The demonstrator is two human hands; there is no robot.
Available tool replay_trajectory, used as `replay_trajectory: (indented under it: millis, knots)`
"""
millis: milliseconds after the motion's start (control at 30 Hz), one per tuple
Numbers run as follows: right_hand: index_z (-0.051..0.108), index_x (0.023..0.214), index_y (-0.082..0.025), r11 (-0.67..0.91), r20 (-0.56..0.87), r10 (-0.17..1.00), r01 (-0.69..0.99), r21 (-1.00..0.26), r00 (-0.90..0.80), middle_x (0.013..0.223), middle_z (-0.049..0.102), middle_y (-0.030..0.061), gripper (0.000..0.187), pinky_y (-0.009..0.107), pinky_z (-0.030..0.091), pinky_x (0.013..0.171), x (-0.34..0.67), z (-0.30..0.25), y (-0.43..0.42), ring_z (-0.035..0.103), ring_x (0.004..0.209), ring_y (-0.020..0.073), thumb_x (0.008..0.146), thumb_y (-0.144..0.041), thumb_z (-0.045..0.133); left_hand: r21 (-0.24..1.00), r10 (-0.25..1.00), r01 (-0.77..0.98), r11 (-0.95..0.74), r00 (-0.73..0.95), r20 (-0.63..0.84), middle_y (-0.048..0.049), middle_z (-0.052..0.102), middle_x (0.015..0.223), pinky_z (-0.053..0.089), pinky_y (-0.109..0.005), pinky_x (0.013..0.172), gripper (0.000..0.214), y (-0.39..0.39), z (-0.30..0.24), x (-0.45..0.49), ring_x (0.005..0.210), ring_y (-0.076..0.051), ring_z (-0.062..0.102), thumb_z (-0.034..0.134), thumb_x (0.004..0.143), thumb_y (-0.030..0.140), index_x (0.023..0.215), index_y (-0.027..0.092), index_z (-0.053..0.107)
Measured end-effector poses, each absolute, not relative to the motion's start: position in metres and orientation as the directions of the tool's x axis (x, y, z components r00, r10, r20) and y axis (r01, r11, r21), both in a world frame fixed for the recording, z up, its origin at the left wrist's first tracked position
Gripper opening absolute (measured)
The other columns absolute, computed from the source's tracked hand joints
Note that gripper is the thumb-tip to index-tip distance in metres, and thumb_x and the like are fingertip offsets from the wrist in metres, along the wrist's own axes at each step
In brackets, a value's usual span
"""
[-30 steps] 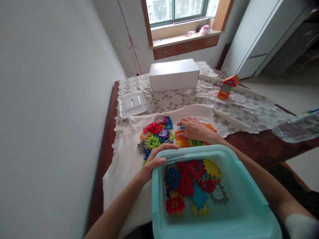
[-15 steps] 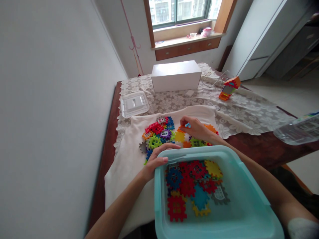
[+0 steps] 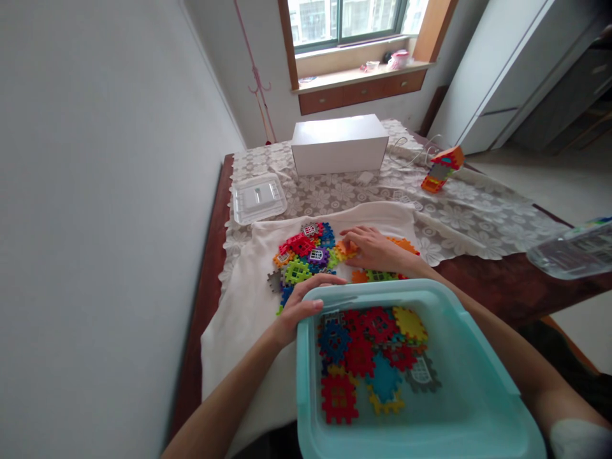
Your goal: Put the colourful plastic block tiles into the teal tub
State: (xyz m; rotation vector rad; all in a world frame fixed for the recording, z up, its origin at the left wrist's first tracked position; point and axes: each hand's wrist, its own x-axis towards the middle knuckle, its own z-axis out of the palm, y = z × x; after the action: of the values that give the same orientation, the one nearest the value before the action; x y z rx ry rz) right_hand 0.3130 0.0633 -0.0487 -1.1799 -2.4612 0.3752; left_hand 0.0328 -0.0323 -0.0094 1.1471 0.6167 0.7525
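My left hand (image 3: 306,298) is closed on the near-left corner of the rim of a teal plastic bin (image 3: 473,389), thumb on top. Inside the bin lie several notched building tiles, including a red tile (image 3: 338,398), a blue tile (image 3: 335,340) and a yellow tile (image 3: 410,324). Beyond the bin, my right hand (image 3: 375,248) reaches over the cloth with its fingers apart, the fingertips at an orange tile (image 3: 345,250). To its left is a mixed heap of tiles (image 3: 306,255). Other tiles (image 3: 404,245) lie partly hidden behind my right forearm.
A white cloth (image 3: 239,331) lies over the lace tablecloth (image 3: 329,197). A clear lid (image 3: 258,199) and a white box (image 3: 340,146) stand farther back. At the right are an assembled tile tower (image 3: 442,169) and a clear container (image 3: 574,252) by the table edge.
My right hand has lowered and flattened over the orange tile. The small light-blue thing seen at its fingers earlier no longer shows. My left hand and the bin have stayed put.
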Motion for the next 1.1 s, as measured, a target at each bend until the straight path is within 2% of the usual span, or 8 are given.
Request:
replay_trajectory:
  millis: [233,333,500,633,733,833,933,1100]
  knots:
    - [0.060,0.095,-0.022,0.610,0.200,0.785,0.675,-0.416,-0.586,0.107,0.072,0.0097,0.009,0.044,0.048,0.101,0.310,-0.045,0.065,0.066,0.105,0.0287,0.092,-0.023,0.068,0.943,0.781,-0.218,0.253,0.621,-0.066,-0.0088,0.078,0.122,0.051,-0.032,0.087,0.052,-0.032,-0.013,0.033,0.102,-0.029,0.072,0.072,0.080,0.039,0.128,0.018,0.077]
    - [0.060,0.098,-0.023,0.568,0.244,0.809,0.604,-0.559,-0.535,0.109,0.070,0.0085,0.013,0.041,0.049,0.098,0.312,-0.040,0.065,0.065,0.104,0.0276,0.091,-0.027,0.070,0.943,0.780,-0.218,0.250,0.623,-0.063,-0.0090,0.079,0.121,0.051,-0.032,0.086,0.052,-0.032,-0.012,0.033,0.099,-0.028,0.072,0.072,0.081,0.039,0.128,0.018,0.077]
    - [0.060,0.098,-0.023,0.328,0.242,0.796,0.061,-0.943,-0.555,0.118,0.068,0.0071,0.037,0.037,0.051,0.098,0.320,-0.015,0.055,0.063,0.108,0.0238,0.088,-0.051,0.084,0.947,0.775,-0.212,0.242,0.629,-0.057,-0.0079,0.079,0.114,0.050,-0.032,0.085,0.049,-0.032,-0.009,0.033,0.095,-0.026,0.071,0.072,0.083,0.040,0.126,0.019,0.078]
    - [0.062,0.094,-0.023,0.049,0.270,0.520,-0.288,-0.956,-0.810,0.123,0.071,0.0090,0.052,0.041,0.051,0.103,0.322,0.007,0.039,0.065,0.116,0.0269,0.077,-0.062,0.093,0.958,0.785,-0.187,0.219,0.617,-0.059,-0.0080,0.078,0.113,0.050,-0.031,0.082,0.051,-0.030,-0.013,0.033,0.094,-0.026,0.068,0.072,0.082,0.042,0.127,0.019,0.078]
    - [0.070,0.098,-0.022,0.080,0.278,0.361,-0.267,-0.960,-0.890,0.128,0.072,0.0126,0.056,0.048,0.048,0.113,0.322,0.014,0.036,0.065,0.125,0.0315,0.077,-0.070,0.090,0.956,0.799,-0.193,0.220,0.598,-0.063,-0.0076,0.078,0.113,0.051,-0.032,0.084,0.050,-0.029,-0.015,0.033,0.095,-0.027,0.069,0.073,0.080,0.041,0.125,0.020,0.079]
    - [0.072,0.101,-0.022,0.259,0.267,0.624,-0.128,-0.957,-0.735,0.122,0.074,0.0111,0.053,0.044,0.053,0.106,0.322,0.007,0.044,0.068,0.116,0.0292,0.089,-0.073,0.076,0.937,0.797,-0.220,0.270,0.597,-0.089,-0.0083,0.078,0.112,0.051,-0.031,0.083,0.050,-0.030,-0.013,0.035,0.093,-0.026,0.069,0.073,0.079,0.041,0.124,0.019,0.078]
    - [0.072,0.102,-0.023,0.395,0.252,0.879,0.321,-0.861,-0.405,0.107,0.076,0.0084,0.033,0.044,0.057,0.098,0.320,-0.012,0.055,0.071,0.101,0.0272,0.096,-0.056,0.075,0.933,0.799,-0.224,0.280,0.593,-0.097,-0.0088,0.078,0.109,0.051,-0.031,0.081,0.051,-0.030,-0.011,0.037,0.089,-0.025,0.069,0.074,0.077,0.042,0.121,0.017,0.080]
    - [0.066,0.141,-0.028,0.593,0.330,0.791,0.513,-0.620,-0.516,0.148,0.067,0.0114,0.043,0.054,0.049,0.120,0.302,-0.043,0.054,0.061,0.140,0.0322,0.100,-0.039,0.072,0.950,0.808,-0.207,0.232,0.586,-0.070,-0.0084,0.078,0.113,0.050,-0.031,0.084,0.049,-0.029,-0.011,0.037,0.094,-0.026,0.069,0.074,0.078,0.043,0.119,0.018,0.081]
